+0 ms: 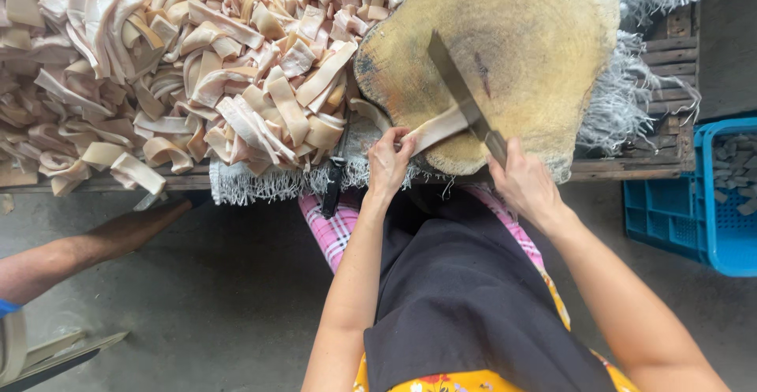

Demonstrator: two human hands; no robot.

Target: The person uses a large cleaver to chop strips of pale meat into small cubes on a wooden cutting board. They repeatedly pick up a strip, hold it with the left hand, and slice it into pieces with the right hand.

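While the left hand (388, 158) pinched one end of a pale strip (436, 128) between thumb and fingers, its grip was narrow and closed on that end, at the near edge of the round wooden chopping block (544, 21). The right hand (522, 183) was wrapped tight around the handle of a cleaver (461, 92), whose blade lay across the strip's far end on the block. The strip looked soft, limp and probably slick, light enough to lift with two fingers; it would likely sag unless held near an end and kept flat on the wood. To the left of the block, a large heap of cut strips (197, 69) covered the counter (623, 169) as far as its left edge. A blue crate (670, 218) stood on the floor off the counter's right end. Another person's forearm (95, 246) reached toward the near left edge.
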